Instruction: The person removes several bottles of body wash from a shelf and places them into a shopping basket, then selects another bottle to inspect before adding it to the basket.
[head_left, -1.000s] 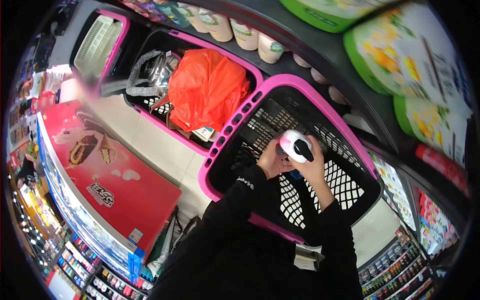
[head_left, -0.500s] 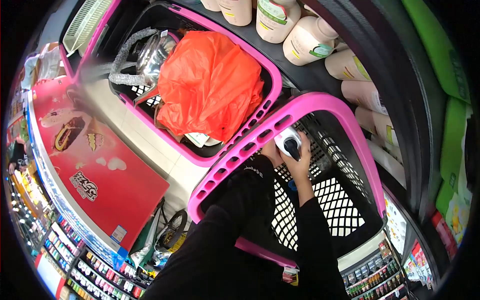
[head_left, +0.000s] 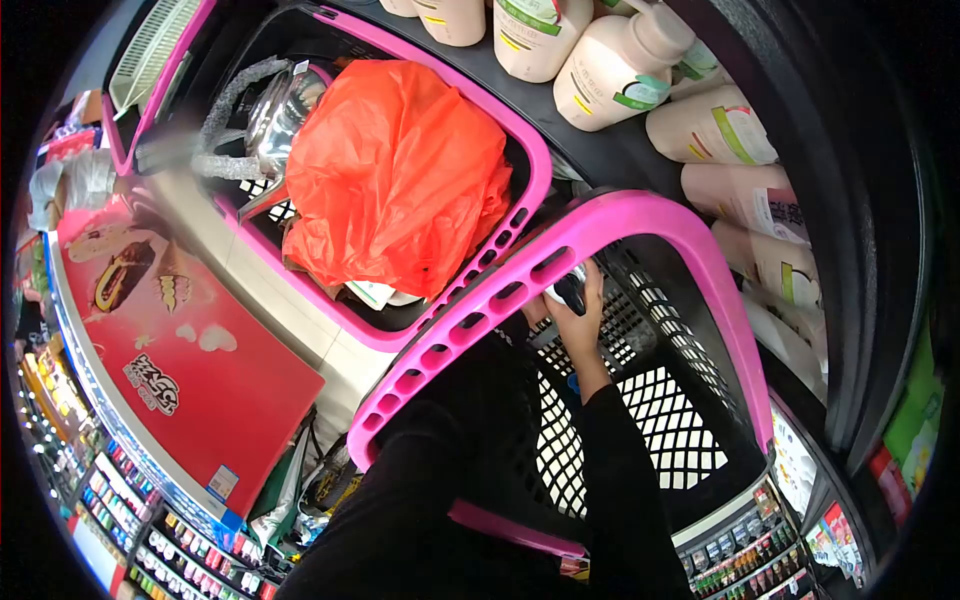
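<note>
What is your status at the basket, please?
Right hand gripping white-and-black item inside pink basket. Left hand mostly hidden behind its rim, grip unclear. Rim partly covers item.

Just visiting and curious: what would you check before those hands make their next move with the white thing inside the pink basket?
1. Right hand closed around the white and black object: ok.
2. Left hand on it too: cannot tell, the rim of the near pink basket hides most of it.
3. Object inside that basket, below its rim: ok.
4. Bare mesh floor beside the forearm: ok.
5. Orange bag in the other basket, apart from both hands: ok.
</note>
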